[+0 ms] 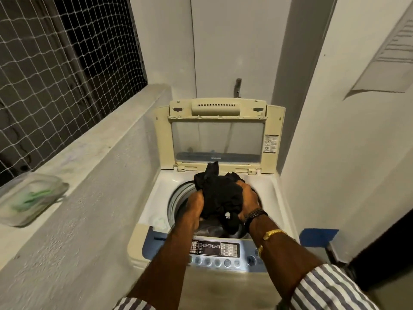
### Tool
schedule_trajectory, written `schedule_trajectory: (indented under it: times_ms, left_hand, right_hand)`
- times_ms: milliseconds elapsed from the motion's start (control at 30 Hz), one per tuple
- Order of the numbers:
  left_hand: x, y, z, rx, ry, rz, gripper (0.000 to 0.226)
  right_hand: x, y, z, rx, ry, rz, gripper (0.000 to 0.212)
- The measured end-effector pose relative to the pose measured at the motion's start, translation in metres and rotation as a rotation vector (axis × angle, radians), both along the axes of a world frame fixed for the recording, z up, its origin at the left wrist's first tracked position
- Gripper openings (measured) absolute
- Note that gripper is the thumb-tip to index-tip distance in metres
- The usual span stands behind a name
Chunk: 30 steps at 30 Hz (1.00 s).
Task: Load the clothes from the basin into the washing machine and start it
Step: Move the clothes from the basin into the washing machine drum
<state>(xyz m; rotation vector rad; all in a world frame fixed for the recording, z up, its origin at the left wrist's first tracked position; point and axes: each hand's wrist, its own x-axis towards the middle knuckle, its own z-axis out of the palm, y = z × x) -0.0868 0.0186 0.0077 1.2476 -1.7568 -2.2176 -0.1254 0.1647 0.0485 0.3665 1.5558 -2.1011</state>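
A cream top-loading washing machine (152,204) stands against the back wall with its lid (218,135) raised upright. A bundle of black clothes (220,194) hangs just above the round drum opening (178,198). My left hand (195,208) grips the bundle's left side. On its right side my right hand (249,201) grips it too, fingers curled into the cloth. Dark fabric shows inside the drum below the bundle. The control panel (215,248) with its row of round buttons lies under my forearms. The basin is out of view.
A concrete ledge (93,139) runs along the left under a netted window, bearing a clear plastic box (29,200) with green items. A tap (238,87) juts from the wall behind the machine. A blue-edged object (318,237) sits to the machine's right by the wall.
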Motion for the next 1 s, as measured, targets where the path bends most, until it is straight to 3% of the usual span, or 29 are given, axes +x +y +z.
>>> schedule_trajectory:
  times_ms: [167, 233, 300, 367, 467, 500, 567, 633, 733, 900, 1000]
  left_hand:
    - [0.000, -0.014, -0.013, -0.060, -0.098, -0.053, 0.032]
    - [-0.012, -0.029, -0.042, -0.064, -0.141, -0.056, 0.033]
    - [-0.022, -0.040, -0.065, -0.052, -0.180, -0.108, 0.043]
    - [-0.031, -0.047, -0.088, -0.097, -0.194, -0.155, 0.045]
    - [-0.027, -0.042, -0.076, -0.135, -0.213, -0.135, 0.049]
    - [-0.029, -0.042, -0.079, -0.109, -0.214, -0.116, 0.047]
    - [-0.030, -0.044, -0.085, -0.055, -0.225, -0.074, 0.049]
    - [-0.035, -0.049, -0.103, 0.012, -0.235, -0.043, 0.061]
    - [-0.047, -0.061, -0.152, 0.038, -0.274, -0.027, 0.083]
    - [-0.050, -0.070, -0.163, 0.036, -0.318, -0.028, 0.069]
    - [-0.042, -0.064, -0.129, 0.101, -0.320, -0.035, 0.060]
  right_hand:
    - [-0.019, -0.021, -0.044, -0.039, -0.078, -0.028, 0.018]
    - [-0.025, -0.025, -0.057, 0.070, -0.055, 0.001, 0.020]
    - [-0.029, -0.028, -0.065, 0.336, 0.118, 0.132, 0.019]
    - [-0.038, -0.034, -0.080, 0.475, 0.193, 0.212, 0.019]
    - [-0.059, -0.039, -0.117, 0.638, 0.076, 0.317, 0.026]
    - [-0.066, -0.036, -0.136, 0.633, 0.113, 0.315, 0.030]
    - [-0.064, -0.041, -0.139, 0.390, 0.017, 0.133, 0.025]
    - [-0.059, -0.042, -0.136, 0.234, -0.170, -0.073, 0.026]
    - [-0.060, -0.046, -0.144, 0.243, -0.236, -0.136, 0.048]
    - [-0.060, -0.056, -0.162, 0.236, -0.243, -0.148, 0.087]
    - [-0.061, -0.058, -0.170, 0.245, -0.244, -0.141, 0.091]
